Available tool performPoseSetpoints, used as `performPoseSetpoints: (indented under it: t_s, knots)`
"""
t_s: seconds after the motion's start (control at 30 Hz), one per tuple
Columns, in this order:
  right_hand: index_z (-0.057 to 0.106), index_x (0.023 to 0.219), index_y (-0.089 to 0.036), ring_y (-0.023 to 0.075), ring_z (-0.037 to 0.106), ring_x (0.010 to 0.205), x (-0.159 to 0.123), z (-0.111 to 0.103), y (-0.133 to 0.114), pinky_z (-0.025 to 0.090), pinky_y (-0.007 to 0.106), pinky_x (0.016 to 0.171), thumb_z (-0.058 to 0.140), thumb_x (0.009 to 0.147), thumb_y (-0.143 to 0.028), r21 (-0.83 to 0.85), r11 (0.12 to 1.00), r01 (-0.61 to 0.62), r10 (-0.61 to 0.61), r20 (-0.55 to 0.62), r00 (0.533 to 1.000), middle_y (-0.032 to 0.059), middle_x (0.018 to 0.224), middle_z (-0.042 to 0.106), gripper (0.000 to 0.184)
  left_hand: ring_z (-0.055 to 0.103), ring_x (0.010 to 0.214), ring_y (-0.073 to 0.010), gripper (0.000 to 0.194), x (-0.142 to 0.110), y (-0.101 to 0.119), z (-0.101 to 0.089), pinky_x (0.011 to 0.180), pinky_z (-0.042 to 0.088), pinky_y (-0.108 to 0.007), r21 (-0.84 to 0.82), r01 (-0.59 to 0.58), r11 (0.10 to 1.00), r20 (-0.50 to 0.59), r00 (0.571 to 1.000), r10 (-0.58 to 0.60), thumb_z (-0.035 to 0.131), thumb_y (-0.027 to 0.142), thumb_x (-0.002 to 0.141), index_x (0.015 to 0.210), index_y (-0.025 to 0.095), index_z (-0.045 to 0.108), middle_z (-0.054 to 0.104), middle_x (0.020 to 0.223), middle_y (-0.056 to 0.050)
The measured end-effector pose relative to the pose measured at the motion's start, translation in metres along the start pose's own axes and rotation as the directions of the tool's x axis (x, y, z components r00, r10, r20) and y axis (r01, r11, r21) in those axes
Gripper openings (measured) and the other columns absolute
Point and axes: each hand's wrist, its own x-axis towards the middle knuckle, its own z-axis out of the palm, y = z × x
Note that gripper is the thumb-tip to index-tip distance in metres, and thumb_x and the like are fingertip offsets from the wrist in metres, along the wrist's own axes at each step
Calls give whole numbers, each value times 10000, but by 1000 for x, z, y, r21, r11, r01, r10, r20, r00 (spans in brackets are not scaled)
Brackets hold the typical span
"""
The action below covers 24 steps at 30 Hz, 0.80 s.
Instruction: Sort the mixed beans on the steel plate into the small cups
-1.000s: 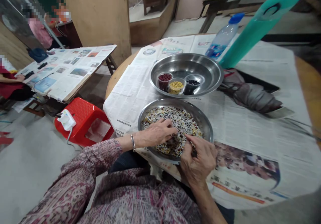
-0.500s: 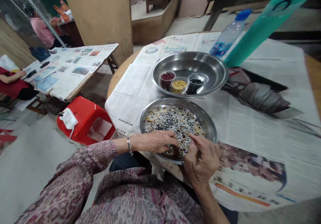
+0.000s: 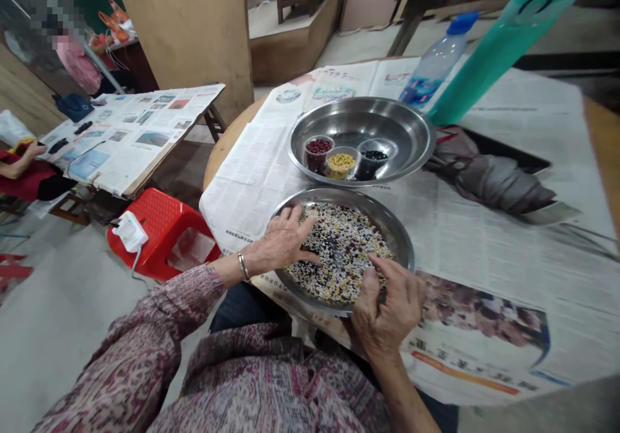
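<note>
A steel basin [image 3: 411, 252] in front of me holds a loose mix of white grains and black, dark red and yellow beans [image 3: 339, 245]. Spread fingers of my left hand [image 3: 285, 242] rest over its left side, near the rim, with nothing held. At the right side of the same basin, my right hand [image 3: 390, 300] is bent, thumb and index tips close together over the mix. Whatever lies between those tips is too small to make out. Behind stands a larger steel basin [image 3: 416, 152] with clear cups of red beans [image 3: 318, 152], yellow beans [image 3: 341, 163] and black beans [image 3: 374, 158].
A water bottle [image 3: 436, 58], a teal upright object [image 3: 504, 52] and a folded grey umbrella [image 3: 498, 178] lie beyond the basins on the newspaper-covered table [image 3: 252, 181]. Left are a red stool [image 3: 159, 226] and another table [image 3: 145, 119], with two people beyond.
My left hand has moved from the middle of the mix to the left rim, and its fingers have spread. My right hand has barely shifted.
</note>
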Motion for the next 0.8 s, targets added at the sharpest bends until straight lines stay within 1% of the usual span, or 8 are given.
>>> performPoseSetpoints:
  t_s: [0.07, 0.13, 0.2, 0.3, 0.43, 0.5, 0.63, 0.8]
  knots:
    - [665, 1108, -161, 223, 630, 999, 0, 0, 0, 480, 417, 910, 536, 909, -210, 0, 1000, -7, 7, 4, 1000, 113, 1036, 697, 242, 507, 1099, -286, 614, -12, 0, 1, 872, 498, -389, -51, 3, 999, 89, 996, 1, 727, 490, 815, 1283, 171, 491, 503, 1240, -136]
    - [667, 1100, -161, 222, 628, 997, 0, 0, 0, 476, 416, 913, 537, 909, -215, 1, 1000, -6, 6, 5, 1000, 113, 1033, 695, 237, 554, 1003, -222, 334, -18, 4, 6, 852, 498, -343, -158, -18, 987, 136, 990, 40, 635, 292, 906, 1205, 177, 544, 545, 1140, -98]
    - [666, 1093, -160, 220, 626, 993, 0, 0, 0, 474, 413, 913, 537, 910, -220, -1, 1000, 1, -1, 5, 1000, 111, 1025, 693, 231, 582, 943, -173, 193, -17, 12, 15, 864, 495, -306, -302, -58, 952, 124, 987, 99, 521, 143, 938, 1117, 172, 586, 583, 1062, -66]
    - [665, 1085, -159, 217, 626, 985, 0, 0, 0, 476, 406, 905, 537, 910, -217, -4, 1000, 7, -7, -2, 1000, 109, 1013, 692, 224, 602, 943, -146, 161, 0, 26, 27, 899, 487, -273, -452, -152, 879, 63, 977, 202, 487, 98, 938, 1024, 160, 608, 635, 997, -40]
    - [666, 1101, -156, 221, 626, 997, -1, 0, 0, 477, 410, 910, 536, 912, -217, -12, 1000, -10, 10, -2, 1000, 118, 1032, 690, 237, 566, 1074, -160, 212, 27, 36, 26, 1008, 440, -297, -373, -337, 865, -17, 934, 356, 446, 105, 964, 1100, 143, 605, 629, 1127, -76]
    - [662, 1115, -158, 223, 627, 1004, -1, 0, 0, 476, 415, 919, 532, 914, -219, -10, 1000, -17, 17, 3, 1000, 119, 1044, 689, 247, 507, 1180, -202, 249, 34, 33, 19, 1056, 408, -353, -275, -382, 882, -38, 921, 388, 514, 170, 956, 1195, 161, 583, 579, 1265, -89]
    - [661, 1126, -160, 224, 630, 1006, 0, 1, -1, 479, 415, 918, 536, 908, -199, 4, 1000, -4, 4, 0, 1000, 118, 1042, 693, 255, 440, 1242, -314, 461, 29, 18, 8, 1009, 424, -458, -128, -228, 965, -1, 973, 230, 703, 381, 854, 1259, 207, 570, 480, 1377, -114]
    - [671, 1101, -163, 226, 635, 993, 0, 1, 0, 481, 420, 907, 543, 904, -206, -4, 1000, -7, 7, -4, 1000, 112, 1026, 699, 239, 578, 1006, -185, 175, 11, 0, 5, 934, 454, -315, -270, -173, 947, 122, 970, 212, 526, 165, 950, 1066, 161, 656, 614, 1074, -76]
